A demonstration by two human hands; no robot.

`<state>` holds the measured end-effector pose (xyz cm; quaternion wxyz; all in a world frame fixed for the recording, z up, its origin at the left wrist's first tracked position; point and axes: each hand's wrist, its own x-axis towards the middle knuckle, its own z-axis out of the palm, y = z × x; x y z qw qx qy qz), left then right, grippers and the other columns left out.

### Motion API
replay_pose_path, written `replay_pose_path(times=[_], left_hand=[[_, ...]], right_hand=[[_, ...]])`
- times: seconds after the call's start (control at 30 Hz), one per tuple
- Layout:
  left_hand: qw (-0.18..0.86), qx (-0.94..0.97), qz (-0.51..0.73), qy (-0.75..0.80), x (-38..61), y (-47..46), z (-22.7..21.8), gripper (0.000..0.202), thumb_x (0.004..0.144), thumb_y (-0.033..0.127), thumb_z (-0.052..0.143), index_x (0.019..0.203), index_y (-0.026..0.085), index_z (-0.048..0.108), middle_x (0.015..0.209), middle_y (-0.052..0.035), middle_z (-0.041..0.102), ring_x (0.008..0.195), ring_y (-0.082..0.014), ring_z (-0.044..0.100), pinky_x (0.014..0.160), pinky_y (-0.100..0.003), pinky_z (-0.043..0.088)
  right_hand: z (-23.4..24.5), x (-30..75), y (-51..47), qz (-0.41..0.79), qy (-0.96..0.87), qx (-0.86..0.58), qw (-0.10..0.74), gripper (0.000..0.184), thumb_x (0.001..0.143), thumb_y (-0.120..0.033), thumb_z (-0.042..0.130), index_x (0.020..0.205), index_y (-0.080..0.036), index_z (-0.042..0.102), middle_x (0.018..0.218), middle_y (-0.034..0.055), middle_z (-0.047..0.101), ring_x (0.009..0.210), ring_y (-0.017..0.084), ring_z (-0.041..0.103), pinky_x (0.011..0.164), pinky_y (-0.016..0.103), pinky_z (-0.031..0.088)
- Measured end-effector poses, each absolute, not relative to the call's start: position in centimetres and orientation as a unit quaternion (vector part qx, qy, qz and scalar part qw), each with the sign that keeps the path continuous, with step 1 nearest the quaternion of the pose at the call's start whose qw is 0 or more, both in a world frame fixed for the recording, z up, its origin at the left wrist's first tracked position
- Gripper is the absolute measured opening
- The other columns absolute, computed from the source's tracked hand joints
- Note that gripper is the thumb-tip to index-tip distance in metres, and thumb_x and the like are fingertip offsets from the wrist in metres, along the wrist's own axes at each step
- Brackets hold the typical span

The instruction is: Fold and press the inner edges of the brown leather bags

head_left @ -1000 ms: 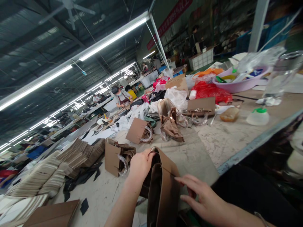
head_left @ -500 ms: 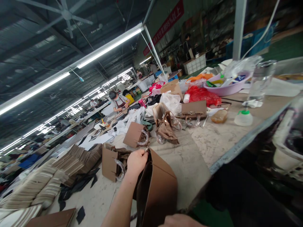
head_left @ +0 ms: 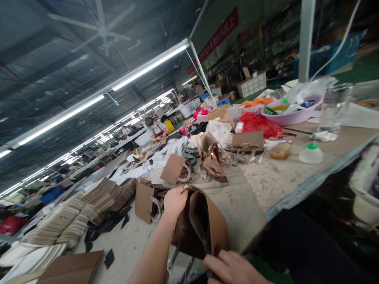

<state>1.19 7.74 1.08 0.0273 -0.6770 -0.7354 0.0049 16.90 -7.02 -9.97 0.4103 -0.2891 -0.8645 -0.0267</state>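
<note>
A brown handbag [head_left: 218,221] stands at the table's near edge, its mouth spread so the dark lining shows. My left hand [head_left: 175,201] is closed around the far end of the bag's rim. At the near end, the fingers of my right hand [head_left: 233,268] pinch the rim; the lower part of that hand runs out of view. Clear plastic wrap [head_left: 174,262] hangs below the bag by my left forearm. Just beyond my left hand sits another brown bag [head_left: 144,203] with a plastic-wrapped handle.
Stacked brown panels [head_left: 102,197] and pale padded pieces [head_left: 63,221] lie to the left. More bags [head_left: 247,142], a red plastic bag [head_left: 257,124], a lilac basin [head_left: 296,117] and a green-capped bottle [head_left: 310,154] stand farther back. A co-worker [head_left: 156,130] sits down the line.
The bag's mouth has widened and turned more toward me. My right hand has come up onto its near rim. The view has shifted slightly.
</note>
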Motion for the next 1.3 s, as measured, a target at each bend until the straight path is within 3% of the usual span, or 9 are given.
replay_pose_path(times=[0.07, 0.13, 0.23, 0.4, 0.57, 0.7, 0.87, 1.17, 1.3], left_hand=[[0.026, -0.672, 0.002, -0.74, 0.4, 7.0, 1.5, 0.034, 0.086, 0.039, 0.043, 0.069, 0.019, 0.066, 0.078, -0.0041, 0.07, 0.077, -0.0166, 0.062, 0.059, -0.024, 0.033], [0.025, -0.667, -0.003, -0.745, -0.6, 5.7, 1.8, 0.033, 0.085, 0.037, 0.044, 0.067, 0.019, 0.064, 0.073, -0.0026, 0.068, 0.073, -0.0153, 0.06, 0.057, -0.024, 0.031], [0.023, -0.652, -0.01, -0.758, -2.4, 3.2, 1.9, 0.032, 0.084, 0.036, 0.046, 0.061, 0.018, 0.06, 0.066, -0.001, 0.064, 0.069, -0.0141, 0.057, 0.055, -0.024, 0.027], [-0.011, -0.632, -0.041, -0.774, -4.8, -0.6, 0.8, 0.026, 0.08, 0.04, 0.053, 0.065, 0.019, 0.059, 0.065, 0.0, 0.061, 0.064, -0.0138, 0.055, 0.053, -0.023, 0.027], [-0.07, -0.63, -0.108, -0.766, -5.4, -1.4, 0.7, 0.026, 0.075, 0.045, 0.059, 0.087, 0.022, 0.066, 0.078, 0.0001, 0.065, 0.072, -0.015, 0.056, 0.057, -0.022, 0.032], [-0.069, -0.61, -0.101, -0.783, -5.5, -1.1, 0.7, 0.032, 0.08, 0.044, 0.052, 0.07, 0.017, 0.066, 0.06, 0.0011, 0.056, 0.06, -0.0126, 0.05, 0.052, -0.022, 0.027], [-0.038, -0.593, -0.105, -0.797, -5.3, -0.8, 0.3, 0.037, 0.08, 0.041, 0.05, 0.054, 0.015, 0.057, 0.05, 0.0031, 0.04, 0.051, -0.0096, 0.039, 0.049, -0.023, 0.02], [-0.013, -0.592, -0.077, -0.802, -4.7, -0.4, 0.5, 0.037, 0.081, 0.036, 0.047, 0.051, 0.016, 0.049, 0.048, 0.0032, 0.037, 0.053, -0.0103, 0.04, 0.052, -0.023, 0.018], [-0.013, -0.59, -0.084, -0.803, -5.1, -0.4, 0.2, 0.036, 0.08, 0.036, 0.047, 0.05, 0.016, 0.049, 0.049, 0.0034, 0.036, 0.052, -0.0103, 0.04, 0.051, -0.023, 0.018]], right_hand=[[-8.9, 20.1, -6.8, 0.005, -0.865, -0.303, 0.4, 0.006, 0.08, -0.019, 0.049, 0.08, -0.023, 0.053, 0.107, 0.0051, 0.063, 0.075, 0.017, 0.059, 0.062, 0.027, 0.049], [-7.7, 23.4, -6.0, 0.07, -0.862, -0.338, 0.371, 0.021, 0.078, -0.01, 0.044, 0.094, -0.022, 0.053, 0.126, 0.0101, 0.052, 0.101, 0.019, 0.057, 0.078, 0.027, 0.05], [-6.7, 27.6, -3.2, 0.14, -0.855, -0.38, 0.325, 0.028, 0.078, -0.008, 0.041, 0.101, -0.022, 0.049, 0.134, 0.0108, 0.043, 0.112, 0.018, 0.053, 0.088, 0.028, 0.048], [-7.8, 29.3, 2.5, 0.117, -0.804, -0.476, 0.336, 0.044, 0.075, -0.019, 0.047, 0.118, -0.021, 0.042, 0.111, 0.0112, 0.058, 0.084, 0.022, 0.063, 0.071, 0.035, 0.053], [-9.0, 27.3, 3.9, 0.055, -0.804, -0.484, 0.341, 0.057, 0.075, -0.019, 0.045, 0.131, -0.023, 0.038, 0.112, 0.0122, 0.059, 0.096, 0.029, 0.06, 0.076, 0.042, 0.051], [-9.6, 26.9, 4.0, 0.049, -0.792, -0.479, 0.375, 0.053, 0.077, -0.019, 0.045, 0.13, -0.019, 0.042, 0.108, 0.0149, 0.061, 0.094, 0.029, 0.061, 0.077, 0.04, 0.05], [-10.6, 27.3, 4.2, 0.019, -0.781, -0.424, 0.458, 0.047, 0.078, -0.03, 0.045, 0.123, -0.019, 0.05, 0.098, 0.0109, 0.064, 0.083, 0.031, 0.063, 0.067, 0.04, 0.052], [-10.9, 27.3, 4.2, 0.034, -0.784, -0.42, 0.456, 0.049, 0.078, -0.023, 0.045, 0.127, -0.02, 0.047, 0.101, 0.0111, 0.063, 0.087, 0.031, 0.062, 0.072, 0.041, 0.05], [-10.6, 27.3, 4.2, 0.038, -0.8, -0.39, 0.454, 0.047, 0.082, -0.027, 0.046, 0.128, -0.022, 0.044, 0.105, 0.0108, 0.061, 0.093, 0.03, 0.06, 0.076, 0.042, 0.049]])
